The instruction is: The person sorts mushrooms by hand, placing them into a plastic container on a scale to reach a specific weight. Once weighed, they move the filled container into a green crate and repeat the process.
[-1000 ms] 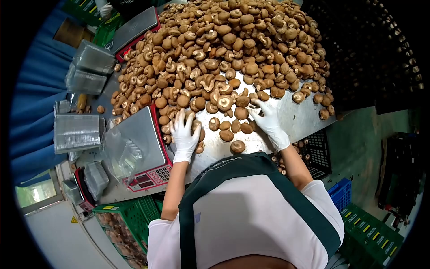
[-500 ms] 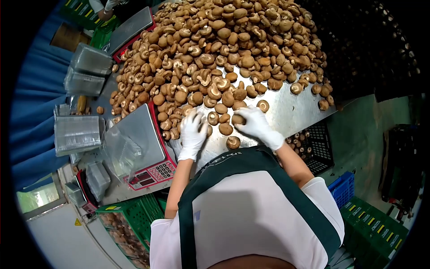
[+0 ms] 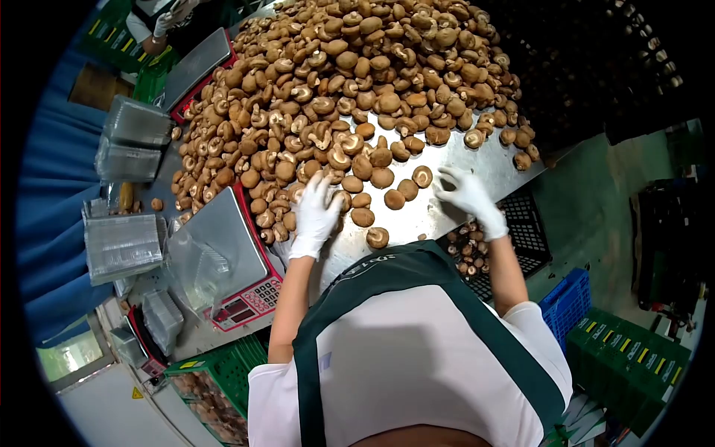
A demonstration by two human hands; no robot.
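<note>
Both my hands wear white gloves. My left hand (image 3: pixel 316 214) rests at the near edge of a big heap of brown shiitake mushrooms (image 3: pixel 350 82), its fingers stretched forward and apart beside a few loose caps. My right hand (image 3: pixel 469 197) hovers near the right edge of the metal table (image 3: pixel 439 216), thumb and fingers apart, with no mushroom visible between them. Between the hands lie several loose mushrooms, among them a pair (image 3: pixel 401 194) close together and a pale-gilled one (image 3: pixel 422 176) left of my right fingertips. A single mushroom (image 3: pixel 377 238) sits nearest my apron.
A red-rimmed scale (image 3: pixel 223 238) with clear plastic on it stands left. Stacked clear trays (image 3: pixel 123 242) lie beyond it. Below the table's right edge is a black crate (image 3: pixel 525 223) containing mushrooms. A co-worker's gloved hand (image 3: pixel 161 24) shows at top left.
My right hand has moved right, away from the mushroom it was touching, toward the table edge. My left hand stays near the heap. The view has shifted slightly; more of the co-worker shows.
</note>
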